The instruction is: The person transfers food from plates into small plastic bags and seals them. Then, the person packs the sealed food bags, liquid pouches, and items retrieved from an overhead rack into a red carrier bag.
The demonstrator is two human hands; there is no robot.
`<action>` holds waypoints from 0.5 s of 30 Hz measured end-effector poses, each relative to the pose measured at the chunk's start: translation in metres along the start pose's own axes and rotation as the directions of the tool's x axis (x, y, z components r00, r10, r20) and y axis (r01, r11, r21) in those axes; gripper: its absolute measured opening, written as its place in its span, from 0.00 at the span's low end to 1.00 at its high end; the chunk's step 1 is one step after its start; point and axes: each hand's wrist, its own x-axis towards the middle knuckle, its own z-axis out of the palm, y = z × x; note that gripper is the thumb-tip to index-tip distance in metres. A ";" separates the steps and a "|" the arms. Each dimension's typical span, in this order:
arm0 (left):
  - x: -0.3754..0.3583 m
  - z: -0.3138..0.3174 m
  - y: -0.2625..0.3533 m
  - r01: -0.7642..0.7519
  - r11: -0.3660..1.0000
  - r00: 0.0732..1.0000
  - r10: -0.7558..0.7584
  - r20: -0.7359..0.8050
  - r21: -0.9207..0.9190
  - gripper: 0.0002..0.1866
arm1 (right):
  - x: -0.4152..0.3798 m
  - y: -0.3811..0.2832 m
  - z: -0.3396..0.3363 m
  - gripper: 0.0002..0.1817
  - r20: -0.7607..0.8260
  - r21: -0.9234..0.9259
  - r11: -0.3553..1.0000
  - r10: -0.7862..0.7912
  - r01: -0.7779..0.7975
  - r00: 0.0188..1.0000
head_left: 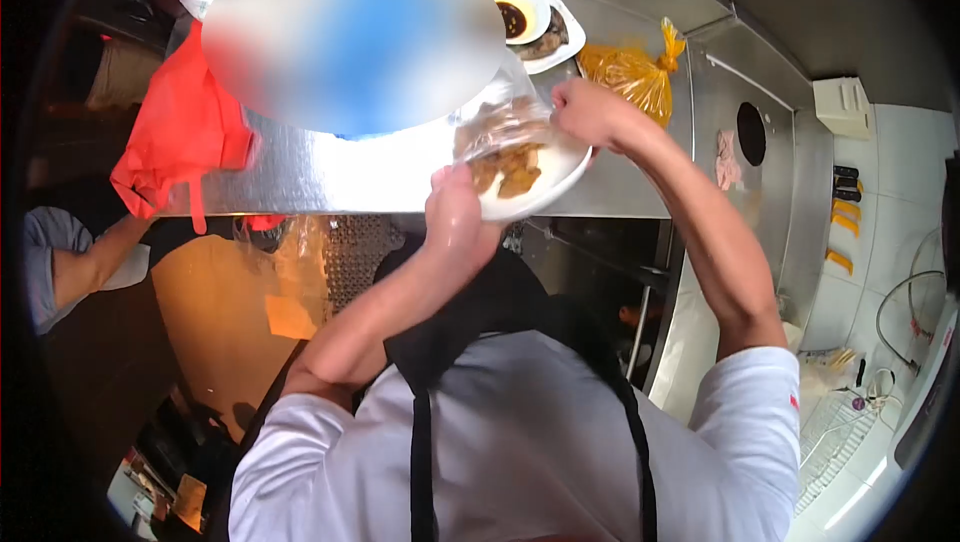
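Observation:
A white plate [556,182] is tilted near the counter's front edge, with brown food pieces [519,168] on it. My left hand [456,210] is closed on the plate's left rim. Clear plastic film or a bag [505,122] lies over the far part of the plate and the food. At the plate's upper right, my right hand [596,116] is closed with its fingers pinched at the plastic's edge; the fingertips are partly hidden.
A white dish [570,38] with a bowl of dark sauce [513,20] and a knotted yellow bag [640,72] stand behind. A red bag [185,132] hangs over the counter at left, near another person's arm [95,262]. A blurred oval hides the counter's back.

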 end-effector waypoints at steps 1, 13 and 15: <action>-0.002 -0.004 -0.002 -0.020 1.000 1.000 0.021 0.019 -0.001 0.17 | -0.004 -0.001 0.000 0.08 0.017 0.073 0.996 0.044 -0.045 0.999; -0.009 0.005 0.003 0.094 0.996 0.991 -0.093 0.099 -0.005 0.23 | 0.001 0.007 -0.009 0.08 0.165 -0.055 0.995 0.088 -0.080 0.982; -0.001 -0.006 -0.001 0.103 0.995 0.986 -0.102 0.129 -0.005 0.23 | 0.002 0.007 -0.012 0.08 0.224 -0.103 0.989 0.128 -0.108 0.966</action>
